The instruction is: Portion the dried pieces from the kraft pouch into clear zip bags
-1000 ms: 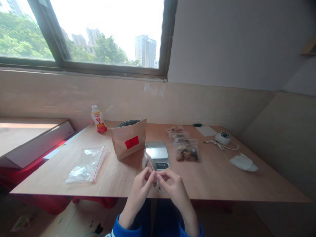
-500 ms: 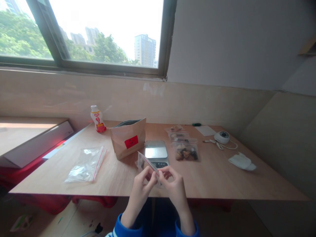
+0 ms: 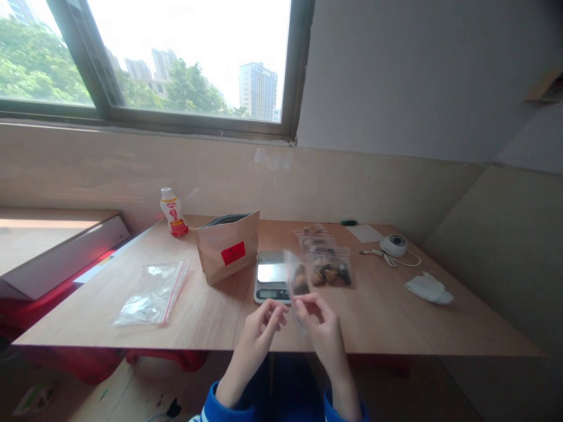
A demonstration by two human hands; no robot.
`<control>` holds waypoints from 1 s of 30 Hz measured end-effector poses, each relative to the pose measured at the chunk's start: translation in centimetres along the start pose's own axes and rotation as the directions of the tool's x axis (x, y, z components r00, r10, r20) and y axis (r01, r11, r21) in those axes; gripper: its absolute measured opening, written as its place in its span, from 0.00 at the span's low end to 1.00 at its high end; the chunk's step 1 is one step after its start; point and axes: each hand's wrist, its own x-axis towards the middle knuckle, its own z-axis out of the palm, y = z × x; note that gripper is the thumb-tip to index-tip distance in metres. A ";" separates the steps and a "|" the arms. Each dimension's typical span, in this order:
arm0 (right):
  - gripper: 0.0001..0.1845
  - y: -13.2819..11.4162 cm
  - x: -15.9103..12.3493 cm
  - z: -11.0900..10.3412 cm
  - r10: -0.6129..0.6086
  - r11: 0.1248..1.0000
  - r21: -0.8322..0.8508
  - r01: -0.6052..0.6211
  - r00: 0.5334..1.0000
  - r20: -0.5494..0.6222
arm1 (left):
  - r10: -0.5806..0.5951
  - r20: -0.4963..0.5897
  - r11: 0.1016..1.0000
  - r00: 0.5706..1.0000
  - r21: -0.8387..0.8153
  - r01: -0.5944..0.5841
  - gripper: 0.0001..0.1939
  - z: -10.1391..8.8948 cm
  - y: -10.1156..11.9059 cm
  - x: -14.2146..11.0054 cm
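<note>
My right hand [image 3: 319, 321] pinches a small clear zip bag [image 3: 299, 276] by its edge. Brown pieces show inside it, and the bag is blurred by motion. Just left of it, my left hand [image 3: 260, 329] is open with loosely curled fingers and holds nothing. Beyond my hands lies a kitchen scale [image 3: 271, 271] with a metal plate; the lifted bag covers part of its right side. Right of the scale, a filled zip bag [image 3: 332, 273] of brown and dark dried pieces lies flat, with more filled bags [image 3: 315, 239] behind it.
An open kraft paper pouch [image 3: 229, 252] with a red label stands left of the scale. Clear empty zip bags [image 3: 152, 296] lie farther left, and a bottle [image 3: 173, 214] stands behind. At right are a white dome camera [image 3: 393, 246] with its cable and a crumpled white tissue [image 3: 428, 289].
The small zip bag has moved right, away from the front of the scale, in my right hand. My left hand has let go of it. The scale's display now shows.
</note>
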 end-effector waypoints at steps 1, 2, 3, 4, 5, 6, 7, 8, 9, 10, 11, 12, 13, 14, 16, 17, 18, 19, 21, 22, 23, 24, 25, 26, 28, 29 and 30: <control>0.12 -0.5 -0.2 0.4 -0.024 0.999 -0.031 0.027 0.996 0.090 | 0.009 -0.001 1.000 1.000 -0.002 -0.009 0.17 0.1 -0.1 0.0; 0.11 -0.9 -0.4 0.7 -0.048 0.997 -0.058 0.058 0.986 0.160 | 0.016 -0.016 1.000 1.000 -0.004 -0.016 0.16 0.2 -0.1 -0.1; 0.10 -1.1 -0.5 0.9 -0.070 0.993 -0.081 0.088 0.977 0.202 | 0.022 -0.035 1.000 0.999 -0.004 -0.022 0.16 0.2 -0.2 -0.1; 0.10 -1.3 -0.6 1.1 -0.086 0.989 -0.099 0.110 0.971 0.221 | 0.026 -0.052 1.000 0.998 -0.003 -0.026 0.16 0.2 -0.2 -0.1; 0.09 -1.4 -0.6 1.3 -0.098 0.986 -0.110 0.125 0.970 0.224 | 0.028 -0.061 1.000 0.998 -0.001 -0.028 0.16 0.1 -0.2 -0.1; 0.09 -1.4 -0.5 1.3 -0.107 0.984 -0.117 0.136 0.969 0.222 | 0.029 -0.061 1.000 0.998 0.007 -0.029 0.16 0.0 -0.2 -0.1; 0.09 -1.3 -0.5 1.4 -0.114 0.982 -0.120 0.143 0.968 0.222 | 0.029 -0.057 0.999 0.998 0.018 -0.028 0.16 -0.1 -0.2 -0.1; 0.09 -1.2 -0.4 1.4 -0.118 0.982 -0.122 0.147 0.969 0.219 | 0.027 -0.053 0.999 0.998 0.032 -0.025 0.16 -0.2 -0.2 -0.2; 0.09 -1.0 -0.3 1.4 -0.120 0.981 -0.126 0.149 0.970 0.212 | 0.022 -0.051 0.999 0.998 0.047 -0.020 0.15 -0.3 -0.2 -0.2; 0.09 -0.9 -0.2 1.5 -0.123 0.979 -0.133 0.152 0.971 0.205 | 0.018 -0.049 0.998 0.999 0.062 -0.015 0.15 -0.4 -0.2 -0.2; 0.09 -0.8 -0.1 1.5 -0.125 0.977 -0.144 0.155 0.972 0.199 | 0.014 -0.047 0.997 0.999 0.076 -0.010 0.15 -0.4 -0.2 -0.2; 0.09 -0.7 -0.1 1.5 -0.128 0.975 -0.156 0.160 0.972 0.197 | 0.011 -0.044 0.996 0.999 0.088 -0.007 0.15 -0.5 -0.2 -0.2; 0.09 -0.6 -0.1 1.5 -0.129 0.972 -0.169 0.164 0.972 0.198 | 0.007 -0.040 0.995 0.999 0.099 -0.003 0.15 -0.5 -0.2 -0.1; 0.09 -0.5 0.0 1.5 -0.130 0.969 -0.182 0.167 0.971 0.201 | 0.001 -0.034 0.994 0.999 0.113 0.003 0.15 -0.5 -0.2 -0.1; 0.09 -0.5 -0.1 1.5 -0.126 0.964 -0.206 0.169 0.970 0.206 | -0.014 -0.014 0.990 1.000 0.142 0.016 0.16 -0.6 -0.2 -0.1; 0.09 -0.5 -0.1 1.4 -0.122 0.961 -0.218 0.168 0.970 0.210 | -0.019 -0.006 0.988 1.000 0.156 0.020 0.16 -0.6 -0.2 -0.1; 0.10 -0.4 0.0 1.4 -0.118 0.959 -0.229 0.167 0.970 0.214 | -0.023 0.000 0.985 1.000 0.170 0.022 0.16 -0.6 -0.2 -0.1; 0.10 -0.4 0.0 1.4 -0.114 0.957 -0.238 0.166 0.969 0.218 | -0.025 0.002 0.982 1.000 0.185 0.024 0.17 -0.6 -0.2 -0.1; 0.09 -0.2 0.1 1.5 -0.111 0.954 -0.249 0.167 0.968 0.223 | -0.029 -0.002 0.974 1.000 0.223 0.029 0.17 -0.7 -0.3 -0.1; 0.09 -0.1 0.1 1.6 -0.113 0.953 -0.252 0.169 0.968 0.223 | -0.037 -0.003 0.969 0.999 0.246 0.036 0.17 -0.7 -0.3 0.0; 0.08 0.0 0.1 1.7 -0.116 0.952 -0.253 0.172 0.968 0.223 | -0.049 -0.003 0.961 0.999 0.272 0.048 0.16 -0.8 -0.4 0.0; 0.08 0.1 0.1 1.8 -0.118 0.951 -0.254 0.175 0.967 0.224 | -0.063 -0.002 0.953 0.998 0.298 0.060 0.16 -0.9 -0.4 0.0; 0.08 0.2 0.1 1.9 -0.118 0.950 -0.257 0.177 0.966 0.229 | -0.077 0.000 0.944 0.997 0.323 0.073 0.16 -1.0 -0.5 0.1; 0.08 0.3 0.1 2.0 -0.116 0.949 -0.261 0.177 0.965 0.235 | -0.089 0.002 0.933 0.996 0.349 0.082 0.15 -1.1 -0.6 0.1; 0.07 0.5 0.0 2.2 -0.108 0.946 -0.272 0.175 0.964 0.244 | -0.100 -0.002 0.908 0.995 0.409 0.092 0.14 -1.2 -0.7 0.2; 0.07 0.5 0.0 2.3 -0.103 0.945 -0.278 0.172 0.964 0.246 | -0.099 -0.002 0.893 0.995 0.441 0.090 0.14 -1.3 -0.8 0.2; 0.07 0.6 -0.1 2.3 -0.096 0.944 -0.285 0.166 0.965 0.244 | -0.097 -0.001 0.878 0.995 0.471 0.086 0.14 -1.3 -0.9 0.3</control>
